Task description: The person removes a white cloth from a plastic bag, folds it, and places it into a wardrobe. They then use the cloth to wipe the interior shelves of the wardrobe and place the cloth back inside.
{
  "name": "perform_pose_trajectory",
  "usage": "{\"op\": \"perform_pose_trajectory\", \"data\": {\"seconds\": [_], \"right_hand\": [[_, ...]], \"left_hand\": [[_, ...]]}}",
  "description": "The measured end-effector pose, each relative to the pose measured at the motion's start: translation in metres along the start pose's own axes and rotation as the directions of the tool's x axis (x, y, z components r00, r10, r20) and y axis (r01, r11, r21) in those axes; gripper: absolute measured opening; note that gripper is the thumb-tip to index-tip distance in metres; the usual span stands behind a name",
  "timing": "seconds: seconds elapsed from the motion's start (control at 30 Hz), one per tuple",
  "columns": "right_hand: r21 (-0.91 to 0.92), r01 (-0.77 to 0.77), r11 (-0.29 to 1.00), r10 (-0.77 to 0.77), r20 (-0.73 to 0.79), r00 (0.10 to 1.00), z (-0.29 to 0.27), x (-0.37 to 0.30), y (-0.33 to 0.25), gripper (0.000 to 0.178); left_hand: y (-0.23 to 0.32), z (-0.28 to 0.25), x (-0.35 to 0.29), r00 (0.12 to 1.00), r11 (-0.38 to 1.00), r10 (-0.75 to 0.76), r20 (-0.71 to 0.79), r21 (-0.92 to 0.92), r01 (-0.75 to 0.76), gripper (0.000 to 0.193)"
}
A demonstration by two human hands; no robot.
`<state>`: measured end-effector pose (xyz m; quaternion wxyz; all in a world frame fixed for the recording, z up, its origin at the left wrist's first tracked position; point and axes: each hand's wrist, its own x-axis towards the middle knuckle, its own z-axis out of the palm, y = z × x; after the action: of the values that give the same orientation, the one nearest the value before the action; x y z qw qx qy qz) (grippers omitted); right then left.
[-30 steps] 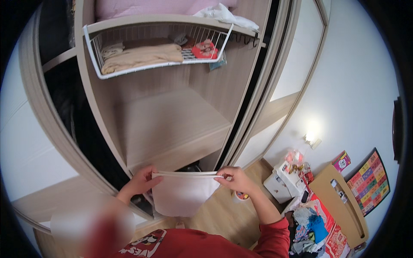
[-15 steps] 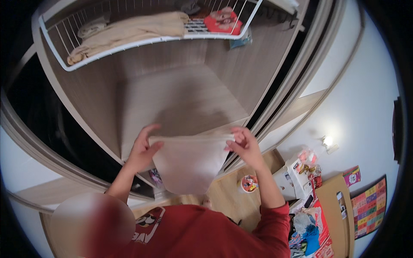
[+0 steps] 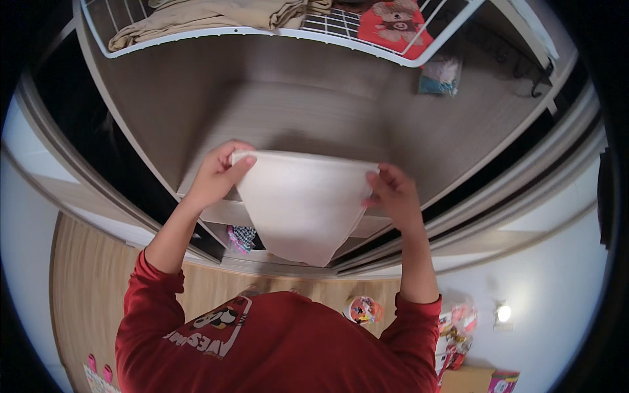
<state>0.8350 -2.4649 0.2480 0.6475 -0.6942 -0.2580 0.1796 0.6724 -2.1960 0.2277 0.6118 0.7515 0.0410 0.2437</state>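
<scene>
A pale, off-white piece of what looks like fabric [image 3: 301,203] hangs from both my hands, its straight upper edge stretched between them and its rounded lower end drooping. My left hand [image 3: 219,173] pinches the upper left corner, thumb on the near face. The upper right corner is held by my right hand [image 3: 395,196], with thumb and fingers at the edge. Behind the piece lies the bare wooden shelf board [image 3: 275,128] of an open wardrobe; its front edge is partly covered by the hanging piece.
Above is a white wire basket [image 3: 229,31] with folded beige cloth [image 3: 223,14] and a red item [image 3: 393,27]. A clear packet [image 3: 440,75] and black hooks [image 3: 524,69] are on the right wall. Checked cloth [image 3: 244,238] sits in the lower compartment. A tub [image 3: 362,310] stands on the floor.
The view has turned, and I face the wardrobe more squarely. Both hands have risen in the picture with the off-white piece, which is pulled wider and flatter between them.
</scene>
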Motion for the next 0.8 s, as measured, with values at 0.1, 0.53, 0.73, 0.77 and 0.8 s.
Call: {"op": "perform_pose_trajectory", "data": {"seconds": [0.1,0.53,0.73,0.77,0.8], "right_hand": [[-0.045,0.142,0.989,-0.143,-0.004,0.99,0.0,0.059,-0.007,0.032],[-0.645,0.005,0.764,0.221,0.269,0.937,-0.039,0.022,0.084,0.027],[-0.107,-0.549,0.829,0.539,0.42,0.731,-0.045,-0.072,0.164,0.057],[0.045,-0.47,0.882,0.407,0.433,0.804,-0.03,-0.073,0.165,0.06],[0.195,-0.377,0.905,0.269,0.424,0.865,-0.017,-0.074,0.166,0.062]], "left_hand": [[-0.003,-0.001,0.047,0.991,0.965,0.09,-0.096,0.256,-0.063,0.016],[-0.09,0.013,0.022,0.882,0.517,0.101,0.461,0.733,-0.442,0.042],[-0.092,0.036,0.024,0.862,0.342,-0.176,0.475,0.851,-0.399,0.041],[-0.093,0.043,0.029,0.849,0.395,-0.114,0.515,0.808,-0.437,0.04],[-0.095,0.051,0.036,0.835,0.444,-0.05,0.548,0.761,-0.473,0.039]]}}
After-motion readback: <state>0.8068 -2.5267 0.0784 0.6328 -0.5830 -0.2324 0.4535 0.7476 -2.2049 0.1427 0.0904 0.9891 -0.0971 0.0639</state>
